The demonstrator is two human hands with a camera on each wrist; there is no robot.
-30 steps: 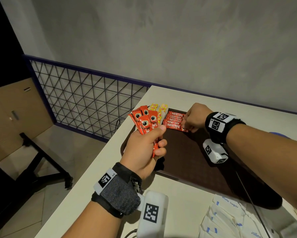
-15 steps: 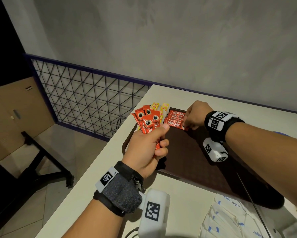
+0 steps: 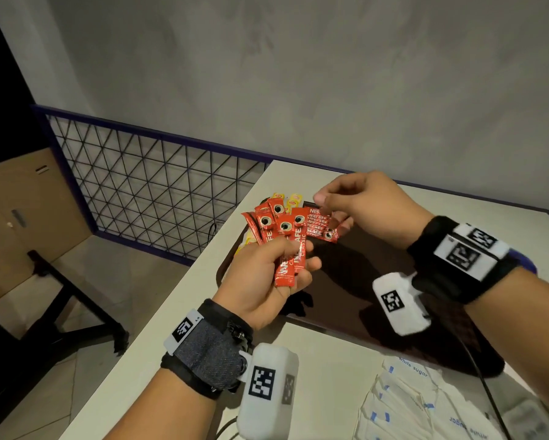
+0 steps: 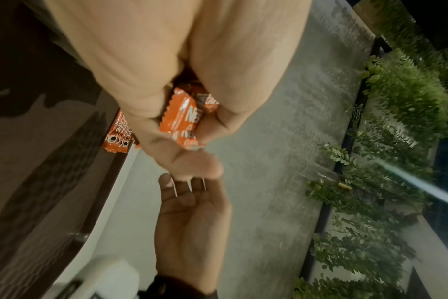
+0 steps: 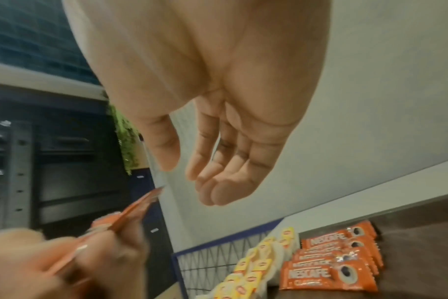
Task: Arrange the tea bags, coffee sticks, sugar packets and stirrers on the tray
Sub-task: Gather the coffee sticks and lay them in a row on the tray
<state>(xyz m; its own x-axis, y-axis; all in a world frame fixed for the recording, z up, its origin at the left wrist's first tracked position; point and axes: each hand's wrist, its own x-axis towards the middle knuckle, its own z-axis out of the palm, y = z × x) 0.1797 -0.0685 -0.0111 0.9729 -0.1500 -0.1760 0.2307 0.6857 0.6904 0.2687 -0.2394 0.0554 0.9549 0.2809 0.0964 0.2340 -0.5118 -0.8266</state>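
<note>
My left hand (image 3: pixel 285 265) grips a fan of red coffee sticks (image 3: pixel 284 236) above the near left corner of the dark brown tray (image 3: pixel 377 290). Seen from the left wrist, the sticks' lower ends (image 4: pixel 182 119) sit between thumb and fingers. My right hand (image 3: pixel 333 201) hovers just right of the fan with relaxed fingers; the right wrist view shows it (image 5: pixel 189 176) empty. A row of coffee sticks (image 5: pixel 338 257) lies at the tray's far left, and yellow tea bags (image 5: pixel 263 261) lie left of that row. White sugar packets (image 3: pixel 406 404) lie on the table nearer to me than the tray.
The white table (image 3: pixel 178 344) ends at its left edge just beside the tray, with a blue wire-mesh railing (image 3: pixel 146 198) and the floor beyond. A grey wall stands behind the table. The tray's middle is bare.
My right hand has lifted off the row of coffee sticks on the tray and come up beside the fan. My left hand still holds the fan, slightly higher.
</note>
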